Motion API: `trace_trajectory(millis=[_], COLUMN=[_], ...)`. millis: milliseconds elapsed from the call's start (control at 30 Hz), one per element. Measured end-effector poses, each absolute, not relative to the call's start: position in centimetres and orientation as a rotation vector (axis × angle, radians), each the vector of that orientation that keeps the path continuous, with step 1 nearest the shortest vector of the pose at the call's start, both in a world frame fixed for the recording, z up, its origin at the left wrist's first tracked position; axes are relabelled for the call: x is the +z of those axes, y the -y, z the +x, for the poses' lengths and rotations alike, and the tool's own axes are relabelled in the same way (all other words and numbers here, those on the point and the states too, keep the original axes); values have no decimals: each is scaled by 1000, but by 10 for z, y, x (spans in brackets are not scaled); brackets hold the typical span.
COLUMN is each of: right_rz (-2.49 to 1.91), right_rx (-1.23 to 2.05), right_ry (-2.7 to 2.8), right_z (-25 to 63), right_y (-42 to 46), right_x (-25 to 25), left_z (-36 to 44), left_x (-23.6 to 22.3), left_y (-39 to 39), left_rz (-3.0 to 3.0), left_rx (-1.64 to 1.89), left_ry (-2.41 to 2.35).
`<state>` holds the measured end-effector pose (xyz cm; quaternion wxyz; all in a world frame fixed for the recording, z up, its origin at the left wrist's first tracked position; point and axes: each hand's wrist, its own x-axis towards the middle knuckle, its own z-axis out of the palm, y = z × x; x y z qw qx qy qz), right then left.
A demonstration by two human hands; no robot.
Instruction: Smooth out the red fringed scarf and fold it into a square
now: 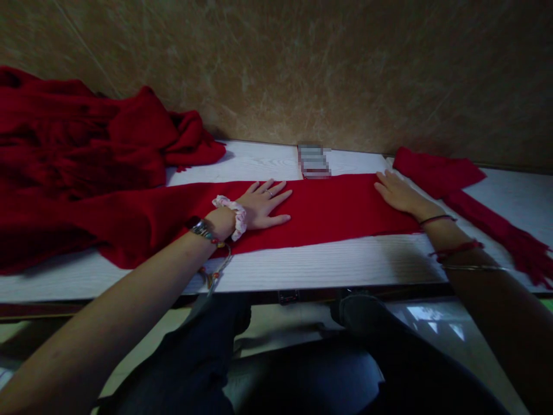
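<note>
Head view: my left hand (260, 206) and right hand (398, 193) lie flat, grasping nothing, likely to keep the cloth (332, 208) smooth. It runs along the table (328, 265) under both palms.

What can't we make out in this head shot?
- Pixelated object, head view: blocky blurring hides what it is.
- Red pile, head view: left edge cuts it off; its folds hide the layers beneath.
- Flat red cloth, head view: patches under the left hand and right hand are covered.
</note>
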<state>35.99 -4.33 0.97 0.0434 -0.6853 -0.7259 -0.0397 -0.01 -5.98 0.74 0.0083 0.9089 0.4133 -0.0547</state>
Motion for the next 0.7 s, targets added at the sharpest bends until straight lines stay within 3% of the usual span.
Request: trace_trajectory(millis=[100,267,700], right_rz=[-1880,-1643,-2057], right_rx=[-205,-11,-148], right_ry=[2240,2505,2269], right_z=[338,290,378], right_y=[57,94,103], right_x=[21,13,2], left_z=[-1,-1,-1], left_x=[7,6,5], left_y=[59,59,58], left_rz=[2841,2837,2832], left_rx=[-168,-171,-124], left_ry=[-1282,-1281,-1276])
